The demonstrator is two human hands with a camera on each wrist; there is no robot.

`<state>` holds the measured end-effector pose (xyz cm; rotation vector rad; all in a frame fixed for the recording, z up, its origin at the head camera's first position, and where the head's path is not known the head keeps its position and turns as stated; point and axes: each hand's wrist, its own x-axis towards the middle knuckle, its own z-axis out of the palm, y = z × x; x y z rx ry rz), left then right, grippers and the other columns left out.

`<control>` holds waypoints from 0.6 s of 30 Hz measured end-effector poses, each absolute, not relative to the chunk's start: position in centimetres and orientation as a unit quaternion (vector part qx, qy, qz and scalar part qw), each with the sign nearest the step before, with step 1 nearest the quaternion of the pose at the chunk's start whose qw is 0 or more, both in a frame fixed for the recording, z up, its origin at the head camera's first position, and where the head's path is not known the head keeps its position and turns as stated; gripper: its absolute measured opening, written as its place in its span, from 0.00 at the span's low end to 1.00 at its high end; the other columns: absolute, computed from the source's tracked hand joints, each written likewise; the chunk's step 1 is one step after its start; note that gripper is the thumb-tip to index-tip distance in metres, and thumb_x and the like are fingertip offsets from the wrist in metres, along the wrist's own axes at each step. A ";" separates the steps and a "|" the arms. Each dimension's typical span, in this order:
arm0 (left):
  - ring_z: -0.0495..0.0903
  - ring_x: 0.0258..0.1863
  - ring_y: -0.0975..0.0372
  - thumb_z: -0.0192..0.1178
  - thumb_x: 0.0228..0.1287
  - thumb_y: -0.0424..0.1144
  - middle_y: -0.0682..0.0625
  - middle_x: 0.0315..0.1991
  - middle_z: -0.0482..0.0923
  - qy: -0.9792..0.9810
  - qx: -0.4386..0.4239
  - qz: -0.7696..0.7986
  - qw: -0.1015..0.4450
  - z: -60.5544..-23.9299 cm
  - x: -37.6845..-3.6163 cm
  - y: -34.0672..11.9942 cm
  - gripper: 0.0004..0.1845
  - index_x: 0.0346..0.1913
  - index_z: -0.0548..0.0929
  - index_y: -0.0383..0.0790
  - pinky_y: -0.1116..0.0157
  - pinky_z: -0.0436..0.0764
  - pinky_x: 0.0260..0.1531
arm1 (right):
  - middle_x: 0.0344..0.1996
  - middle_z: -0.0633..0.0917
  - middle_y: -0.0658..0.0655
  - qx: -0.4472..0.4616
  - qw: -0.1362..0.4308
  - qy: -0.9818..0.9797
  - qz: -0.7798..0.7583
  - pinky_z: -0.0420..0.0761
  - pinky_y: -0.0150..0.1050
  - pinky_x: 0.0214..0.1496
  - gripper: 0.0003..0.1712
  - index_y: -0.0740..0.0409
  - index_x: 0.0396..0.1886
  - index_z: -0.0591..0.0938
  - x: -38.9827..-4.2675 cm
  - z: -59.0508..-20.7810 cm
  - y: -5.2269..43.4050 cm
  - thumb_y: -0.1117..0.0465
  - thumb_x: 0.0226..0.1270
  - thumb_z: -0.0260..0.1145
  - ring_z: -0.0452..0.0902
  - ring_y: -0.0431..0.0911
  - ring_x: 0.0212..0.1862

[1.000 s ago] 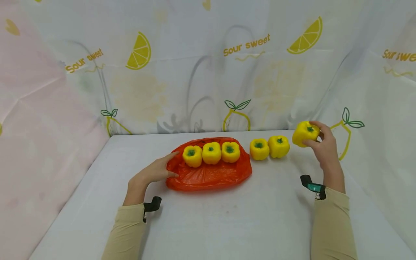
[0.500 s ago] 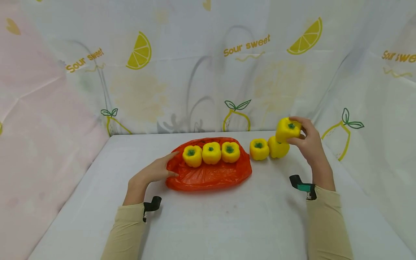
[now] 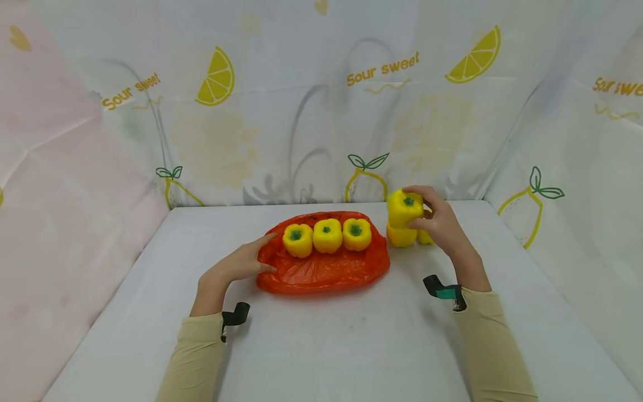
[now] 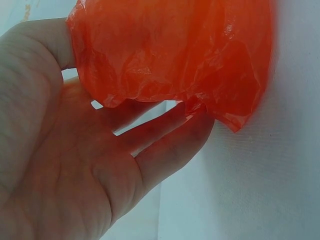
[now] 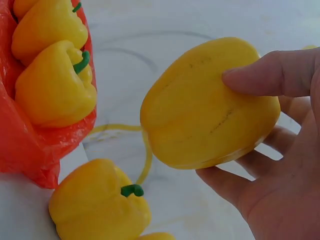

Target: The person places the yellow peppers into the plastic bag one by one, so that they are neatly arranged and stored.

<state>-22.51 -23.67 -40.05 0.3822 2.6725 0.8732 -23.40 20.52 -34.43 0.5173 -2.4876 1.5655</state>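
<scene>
My left hand (image 3: 246,260) grips the left side of a red plastic bag (image 3: 321,274). In the left wrist view its fingers (image 4: 170,150) reach behind the bag's crinkled edge. Three yellow bell peppers (image 3: 327,237) with green stems sit side by side in the bag's opening. My right hand (image 3: 438,222) holds another yellow bell pepper (image 3: 404,207) between thumb and fingers, right of the bag. In the head view it overlaps a bell pepper standing on the table (image 3: 401,237). One more bell pepper (image 3: 425,235) is mostly hidden behind the right hand.
The white table (image 3: 321,346) ends at a hanging cloth backdrop (image 3: 281,139) printed with lemons and lettering. Cloth also closes in the left and right sides. A small black device (image 3: 236,315) is strapped at each wrist.
My right hand has carried its bell pepper leftward, from the right end of the row to over the pepper nearest the bag. The left hand and the bag have stayed in place.
</scene>
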 end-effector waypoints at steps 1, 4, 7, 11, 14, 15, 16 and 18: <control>0.61 0.74 0.44 0.65 0.63 0.44 0.41 0.77 0.59 0.931 0.132 0.305 0.152 -40.1 -22.5 -23.7 0.44 0.79 0.55 0.50 0.40 0.62 0.72 | 0.69 0.68 0.57 0.178 0.074 -0.831 0.522 0.64 0.64 0.73 0.38 0.52 0.69 0.69 -23.4 -34.5 20.2 0.73 0.58 0.64 0.63 0.55 0.68; 0.60 0.74 0.44 0.65 0.63 0.44 0.41 0.77 0.59 0.931 0.131 0.303 0.153 -40.0 -22.6 -23.6 0.44 0.79 0.55 0.50 0.40 0.62 0.72 | 0.69 0.69 0.58 0.192 0.058 -0.826 0.527 0.63 0.65 0.73 0.38 0.53 0.68 0.70 -23.3 -34.5 19.2 0.73 0.56 0.65 0.63 0.56 0.66; 0.60 0.74 0.44 0.65 0.63 0.44 0.41 0.77 0.58 0.931 0.132 0.302 0.155 -39.9 -22.6 -23.5 0.44 0.79 0.55 0.49 0.40 0.62 0.72 | 0.68 0.69 0.58 0.205 0.041 -0.823 0.528 0.64 0.64 0.73 0.37 0.53 0.67 0.71 -23.2 -34.6 18.2 0.72 0.55 0.65 0.63 0.55 0.66; 0.60 0.75 0.44 0.65 0.63 0.43 0.41 0.77 0.58 0.932 0.130 0.302 0.155 -39.8 -22.6 -23.4 0.44 0.79 0.55 0.49 0.40 0.61 0.73 | 0.67 0.71 0.54 0.223 0.020 -0.827 0.515 0.66 0.63 0.72 0.36 0.49 0.66 0.73 -22.9 -34.8 16.6 0.70 0.55 0.66 0.65 0.53 0.67; 0.60 0.75 0.43 0.65 0.63 0.43 0.40 0.77 0.58 0.934 0.134 0.294 0.152 -39.8 -22.6 -23.4 0.44 0.79 0.55 0.48 0.40 0.60 0.73 | 0.66 0.72 0.52 0.240 0.007 -0.828 0.507 0.67 0.64 0.71 0.35 0.46 0.65 0.74 -22.6 -35.0 15.3 0.68 0.55 0.66 0.65 0.52 0.67; 0.59 0.75 0.43 0.65 0.63 0.43 0.39 0.77 0.58 0.934 0.134 0.294 0.152 -39.8 -22.6 -23.4 0.44 0.79 0.55 0.48 0.40 0.60 0.73 | 0.66 0.72 0.51 0.246 0.002 -0.827 0.505 0.67 0.64 0.71 0.35 0.45 0.65 0.75 -22.5 -35.1 14.9 0.68 0.55 0.66 0.65 0.51 0.67; 0.60 0.75 0.43 0.65 0.63 0.43 0.39 0.77 0.58 0.935 0.135 0.292 0.151 -39.9 -22.7 -23.4 0.44 0.79 0.55 0.47 0.40 0.60 0.73 | 0.66 0.72 0.51 0.252 -0.003 -0.825 0.505 0.67 0.64 0.71 0.35 0.45 0.65 0.75 -22.4 -35.2 14.4 0.68 0.55 0.67 0.65 0.51 0.67; 0.60 0.75 0.43 0.65 0.63 0.44 0.39 0.77 0.58 0.935 0.139 0.291 0.150 -40.0 -22.7 -23.5 0.44 0.79 0.55 0.46 0.40 0.60 0.73 | 0.66 0.72 0.51 0.266 -0.015 -0.821 0.504 0.67 0.64 0.71 0.35 0.45 0.64 0.74 -22.1 -35.4 13.5 0.69 0.56 0.67 0.65 0.51 0.68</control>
